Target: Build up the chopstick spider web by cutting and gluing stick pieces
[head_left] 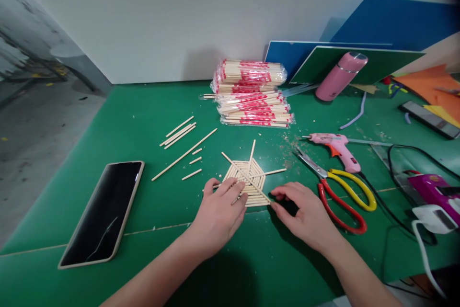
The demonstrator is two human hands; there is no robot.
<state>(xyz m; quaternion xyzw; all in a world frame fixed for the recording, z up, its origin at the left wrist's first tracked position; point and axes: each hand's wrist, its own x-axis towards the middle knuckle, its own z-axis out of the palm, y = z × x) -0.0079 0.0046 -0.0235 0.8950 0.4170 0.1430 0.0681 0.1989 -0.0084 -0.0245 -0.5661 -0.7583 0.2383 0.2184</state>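
Pale wooden hexagonal stick mat (pixel 247 180) lay under my left hand (pixel 219 213), fingers flat on it; my right hand (pixel 305 213) pinched its five-o'clock corner (red-and-yellow scissors (pixel 341 197) at three).

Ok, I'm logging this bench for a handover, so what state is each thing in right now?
Left hand: flat, fingers resting on the stick hexagon.
Right hand: fingertips at the hexagon's lower right edge.
Stick hexagon: lying flat, spokes sticking out past its rim.
Phone: screen dark, face up.
Scissors: lying flat, blades nearly closed.
Glue gun: on its side.
Pink flask: lying tilted, capped.
Chopstick packs: stacked, wrapped.
Loose sticks: scattered on the mat.
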